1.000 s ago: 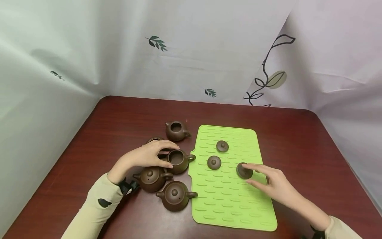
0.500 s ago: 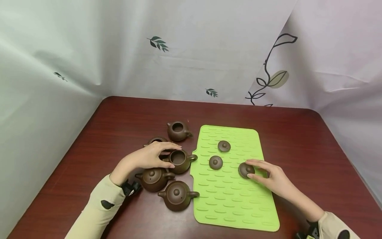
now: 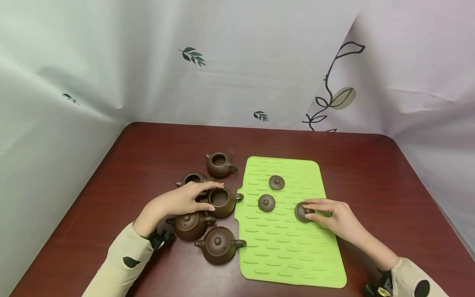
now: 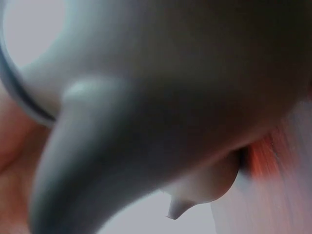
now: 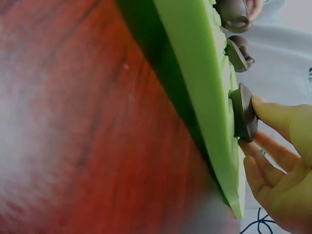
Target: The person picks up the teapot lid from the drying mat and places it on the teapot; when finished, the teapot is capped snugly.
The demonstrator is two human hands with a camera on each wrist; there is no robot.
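My left hand (image 3: 182, 201) holds a lidless brown teapot (image 3: 224, 210) from its left side, thumb on the near side and fingers on the far side of the rim. The teapot's handle points right, over the green mat's edge. In the left wrist view, a dark teapot body (image 4: 161, 97) fills most of the frame, blurred. At the right of the mat, my right hand (image 3: 339, 218) pinches a round brown teapot lid (image 3: 300, 211) between thumb and fingers. The right wrist view shows this lid (image 5: 246, 114) low against the mat, with the fingertips at it; its knob is hidden there.
Two more lids (image 3: 276, 182) (image 3: 266, 203) lie on the green mat (image 3: 289, 255). Two lidless teapots (image 3: 219, 170) (image 3: 193, 178) stand behind my left hand. Two lidded teapots (image 3: 219, 249) (image 3: 188, 225) stand in front of it. White curtains (image 3: 230, 82) enclose the dark red table (image 3: 167, 140).
My right thumb and fingers have drawn together on the lid at the right of the mat. The left hand stays at the lidless teapot. The view shifts slightly.
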